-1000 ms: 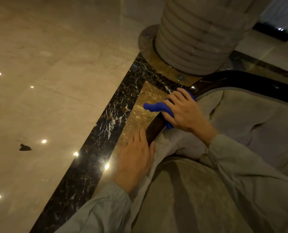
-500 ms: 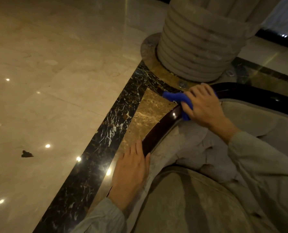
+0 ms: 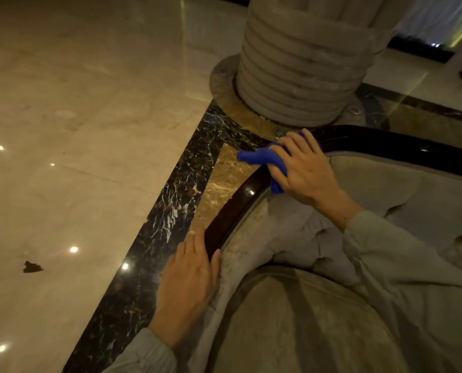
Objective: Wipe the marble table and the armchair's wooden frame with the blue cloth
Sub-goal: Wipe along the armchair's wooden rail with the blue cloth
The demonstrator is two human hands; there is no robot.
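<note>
Since a second ago the right hand (image 3: 304,168) has slid the cloth (image 3: 262,160) up the frame (image 3: 232,211) to its curve; its grip pinches the cloth. The left hand (image 3: 189,281) lies flat, fingers spread. The loose cloth tail may slip off the rail.

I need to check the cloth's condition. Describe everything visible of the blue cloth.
The cloth is vivid blue, soft-looking and bunched up, not spread flat. The right hand presses it onto the bend of the dark glossy frame. One rolled end sticks out left beyond the fingers; another bit shows under the palm. The rest is hidden.
</note>
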